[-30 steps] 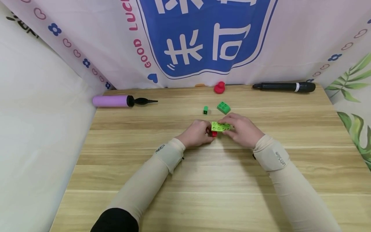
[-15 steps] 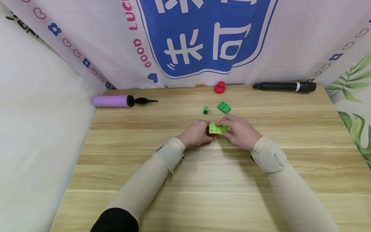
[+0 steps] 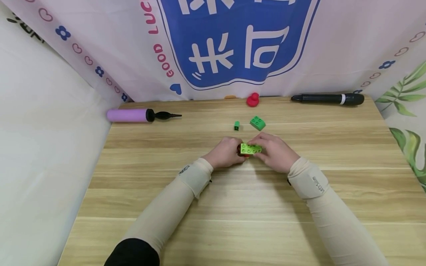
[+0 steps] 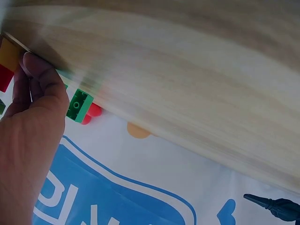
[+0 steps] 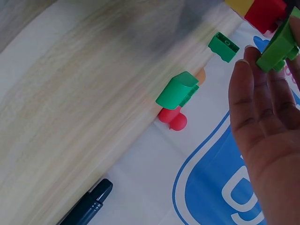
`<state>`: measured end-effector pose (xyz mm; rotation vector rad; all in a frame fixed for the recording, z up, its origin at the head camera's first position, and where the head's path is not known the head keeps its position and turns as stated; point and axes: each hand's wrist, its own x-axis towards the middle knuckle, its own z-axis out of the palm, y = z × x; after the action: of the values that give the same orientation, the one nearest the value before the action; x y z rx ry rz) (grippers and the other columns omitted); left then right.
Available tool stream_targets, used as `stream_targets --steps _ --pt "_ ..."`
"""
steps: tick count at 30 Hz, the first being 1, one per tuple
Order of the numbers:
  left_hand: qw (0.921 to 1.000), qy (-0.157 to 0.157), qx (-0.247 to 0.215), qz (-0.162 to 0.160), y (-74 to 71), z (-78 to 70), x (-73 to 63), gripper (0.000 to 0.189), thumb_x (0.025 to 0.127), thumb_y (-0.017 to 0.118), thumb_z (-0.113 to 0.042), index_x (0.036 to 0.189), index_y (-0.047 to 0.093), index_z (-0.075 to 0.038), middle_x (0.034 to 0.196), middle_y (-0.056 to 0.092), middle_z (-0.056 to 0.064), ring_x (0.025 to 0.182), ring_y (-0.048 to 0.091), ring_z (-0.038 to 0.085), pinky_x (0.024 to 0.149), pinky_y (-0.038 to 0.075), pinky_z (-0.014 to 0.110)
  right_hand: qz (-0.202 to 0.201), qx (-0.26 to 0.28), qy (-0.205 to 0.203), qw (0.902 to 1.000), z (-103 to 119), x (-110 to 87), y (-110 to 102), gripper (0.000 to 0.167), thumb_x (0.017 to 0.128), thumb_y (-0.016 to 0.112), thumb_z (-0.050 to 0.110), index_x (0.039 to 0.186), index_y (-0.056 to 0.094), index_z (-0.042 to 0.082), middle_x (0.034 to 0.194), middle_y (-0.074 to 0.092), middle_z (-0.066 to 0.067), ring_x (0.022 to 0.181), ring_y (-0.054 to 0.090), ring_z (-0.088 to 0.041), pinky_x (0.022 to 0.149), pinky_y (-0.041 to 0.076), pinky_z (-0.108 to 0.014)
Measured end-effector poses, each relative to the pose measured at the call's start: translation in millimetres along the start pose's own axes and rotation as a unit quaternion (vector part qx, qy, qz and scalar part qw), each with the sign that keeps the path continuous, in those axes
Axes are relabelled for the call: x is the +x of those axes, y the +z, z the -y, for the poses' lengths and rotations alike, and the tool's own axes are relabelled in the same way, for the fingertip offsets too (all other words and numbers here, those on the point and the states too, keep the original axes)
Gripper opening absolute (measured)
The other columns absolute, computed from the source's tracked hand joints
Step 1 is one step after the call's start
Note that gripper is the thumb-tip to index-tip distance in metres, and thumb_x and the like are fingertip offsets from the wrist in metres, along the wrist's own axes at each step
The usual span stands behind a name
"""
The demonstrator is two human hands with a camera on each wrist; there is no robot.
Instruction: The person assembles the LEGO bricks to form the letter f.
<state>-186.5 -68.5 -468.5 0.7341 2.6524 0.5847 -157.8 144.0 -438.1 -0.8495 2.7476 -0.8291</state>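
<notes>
My left hand (image 3: 225, 152) pinches a small stack of toy building bricks near the middle of the table. A yellow brick (image 4: 8, 55) is below and a red brick (image 5: 266, 15) above it. From the other side my right hand (image 3: 274, 150) holds a long lime-green brick (image 3: 247, 149), studs up, by its right end. The lime brick lies over the red one, hiding most of it in the head view. In the right wrist view, its underside is right at the red brick's top.
Just beyond the hands lie a small green brick (image 3: 236, 126) and a larger sloped green brick (image 3: 257, 123). A red knob-shaped piece (image 3: 253, 99), a purple hand pump (image 3: 128, 115) and a black pen-like cylinder (image 3: 327, 99) lie along the back edge, before a printed cloth (image 3: 126, 44).
My right hand has shifted slightly left and toward me, bringing the lime-green brick over the red one. The left hand has stayed in place with the stack.
</notes>
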Motion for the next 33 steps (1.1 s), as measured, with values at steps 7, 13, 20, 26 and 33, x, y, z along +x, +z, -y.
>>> stream_targets --steps 7,13,20,26,33 --pt "1.0 0.001 0.002 0.001 0.2 -0.2 0.4 0.032 0.094 0.082 -0.028 0.113 0.071 -0.005 0.099 0.07 0.003 0.086 0.062 0.014 0.075 0.052 0.026 0.0 -0.001 0.005 1.0 -1.2 -0.3 0.4 0.042 0.095 0.078 0.006 0.136 0.07 0.006 0.131 0.068 -0.014 0.12 0.068 -0.033 0.106 0.054 -0.053" --pt "1.0 0.001 0.0 0.002 0.1 -0.3 0.4 0.034 0.094 0.082 -0.029 0.115 0.07 -0.004 0.101 0.071 0.004 0.087 0.063 0.014 0.077 0.054 0.027 -0.002 -0.002 0.002 1.0 -1.6 -0.5 0.7 0.042 0.095 0.078 0.006 0.136 0.069 0.005 0.132 0.068 -0.014 0.122 0.067 -0.034 0.107 0.053 -0.053" --pt "1.0 0.004 -0.003 0.002 0.4 -0.2 0.4 0.032 0.095 0.082 -0.029 0.114 0.071 -0.006 0.098 0.071 0.002 0.085 0.063 0.013 0.074 0.052 0.025 0.001 -0.005 0.002 1.0 -2.8 -0.7 2.3 0.042 0.095 0.078 0.007 0.136 0.069 0.005 0.132 0.068 -0.015 0.122 0.067 -0.035 0.107 0.053 -0.054" --pt "1.0 0.003 -0.004 0.002 0.5 0.0 0.8 0.032 0.095 0.082 -0.028 0.115 0.071 -0.006 0.099 0.071 0.003 0.086 0.063 0.014 0.075 0.053 0.026 0.005 -0.009 0.006 0.9999 -3.0 -0.5 3.3 0.042 0.096 0.078 0.007 0.136 0.069 0.004 0.131 0.068 -0.015 0.121 0.067 -0.035 0.106 0.053 -0.054" --pt "1.0 -0.003 -0.007 0.005 -0.7 -0.4 0.0 0.037 0.095 0.082 -0.028 0.12 0.07 -0.004 0.106 0.073 0.006 0.093 0.066 0.015 0.084 0.057 0.03 0.013 -0.01 0.003 0.9999 -0.6 2.6 1.8 0.042 0.096 0.077 0.007 0.137 0.069 0.005 0.131 0.067 -0.015 0.121 0.067 -0.034 0.107 0.053 -0.053"
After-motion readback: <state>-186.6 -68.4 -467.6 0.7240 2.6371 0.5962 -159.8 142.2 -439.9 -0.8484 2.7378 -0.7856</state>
